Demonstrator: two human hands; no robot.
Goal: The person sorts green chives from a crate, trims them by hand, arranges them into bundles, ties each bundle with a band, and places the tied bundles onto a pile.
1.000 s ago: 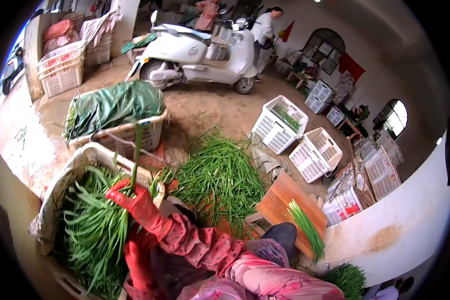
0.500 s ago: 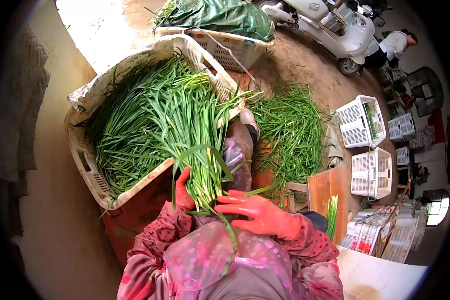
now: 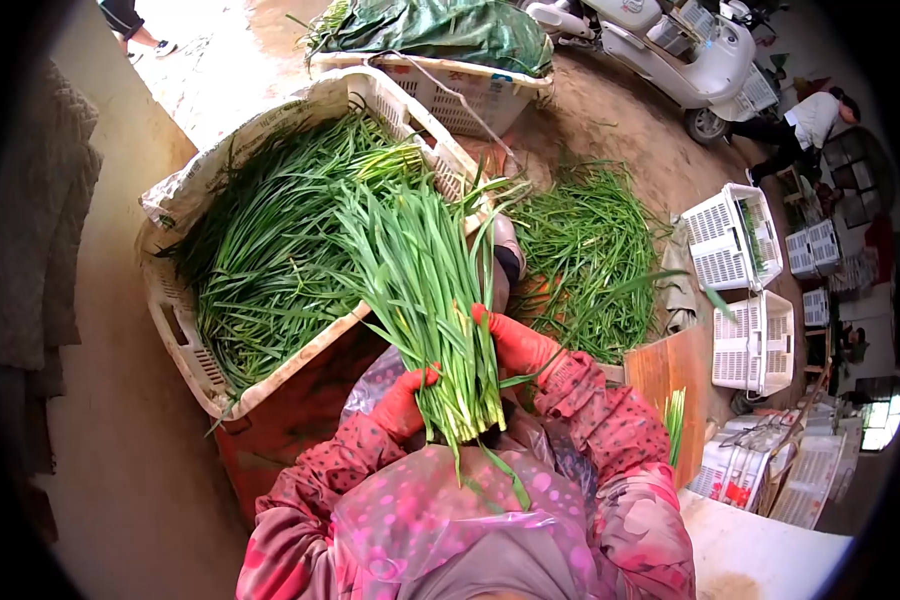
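A thick bunch of garlic chives (image 3: 425, 275), with long flat green leaves and pale stalk ends, is held upright before my apron. In a red rubber glove, my left hand (image 3: 402, 405) wraps round the left side of the stalks, near their cut ends. My right hand (image 3: 515, 342), gloved the same way, grips the right side a little higher. A loose leaf (image 3: 508, 478) hangs below the stalk ends over the apron. Just beyond, a large white crate (image 3: 300, 352) is heaped with more chives (image 3: 270, 250).
A pile of loose leaves (image 3: 590, 265) covers the floor to the right. Behind stands a second crate (image 3: 460, 100) under a green cover. White crates (image 3: 722, 245), a wooden board (image 3: 660, 375) and a scooter (image 3: 670, 60) are on the right. A person (image 3: 810, 125) bends over beyond.
My right hand has gone from spread fingers to gripping the bunch, which has shifted right. Loose leaves now hang in the air on the right. A person's legs appear at top left.
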